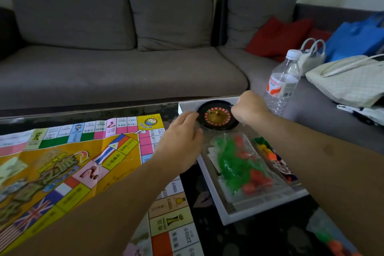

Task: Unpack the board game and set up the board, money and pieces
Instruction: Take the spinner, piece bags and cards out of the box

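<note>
Grey sofa cushions back a dark table [259, 241] where both hands meet at the roulette wheel [217, 115], at twelve o'clock in the white box [226, 217]: left hand [181, 131] and right hand [250, 108] each grip its rim with curled fingers. Judging by this, the board [62, 164] is already spread at nine o'clock, while the bagged pieces [239, 164] remain boxed and no money is laid out.

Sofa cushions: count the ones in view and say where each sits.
4: large grey back cushion far left, grey cushion middle, grey cushion in the corner, red cushion before it. Bags may hide others.
</note>
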Tool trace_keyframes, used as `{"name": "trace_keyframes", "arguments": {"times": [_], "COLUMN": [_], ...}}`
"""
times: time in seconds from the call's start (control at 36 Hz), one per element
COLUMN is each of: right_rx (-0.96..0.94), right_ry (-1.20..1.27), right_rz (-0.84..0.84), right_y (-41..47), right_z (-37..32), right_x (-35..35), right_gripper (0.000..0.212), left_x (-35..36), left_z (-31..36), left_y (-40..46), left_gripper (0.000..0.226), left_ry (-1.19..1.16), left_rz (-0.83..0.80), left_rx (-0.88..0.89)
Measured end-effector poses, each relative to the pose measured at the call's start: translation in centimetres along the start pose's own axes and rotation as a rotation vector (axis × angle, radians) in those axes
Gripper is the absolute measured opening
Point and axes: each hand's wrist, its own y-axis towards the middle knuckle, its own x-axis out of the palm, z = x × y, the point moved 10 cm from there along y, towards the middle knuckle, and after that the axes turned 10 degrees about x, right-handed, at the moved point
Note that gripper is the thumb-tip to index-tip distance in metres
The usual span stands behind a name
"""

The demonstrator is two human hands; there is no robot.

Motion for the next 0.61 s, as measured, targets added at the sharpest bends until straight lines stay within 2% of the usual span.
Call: {"name": "trace_keyframes", "arguments": {"times": [0.19, 0.42, 0.5, 0.61], "right_rx": [0.001, -0.01, -0.02, -0.048], "right_ry": [-0.018, -0.023, -0.025, -0.005], "right_rz": [0.002, -0.016, -0.042, -0.119], "right_y": [-0.6, -3.1, -4.6, -7.2], "right_z": [-0.2, -1.8, -3.0, -5.1], "right_x": [-1.5, -3.2, -3.2, -2.4], "right_gripper": [0.007, 0.014, 0.016, 0.016], "left_x": [-2.4, -4.5, -5.8, -7.7], "left_z": [-0.3, -1.7, -1.7, -2.4], "left_y": [-0.7, -2.4, -2.8, -3.7], "left_gripper": [0.036, 0.025, 0.012, 0.028], "left_ry": [-0.139, -0.303, -0.316, -0.515], "left_rz": [0.107, 0.137, 0.134, 0.197], "left_rx": [-0.147, -0.365, -0.393, -0.489]}}
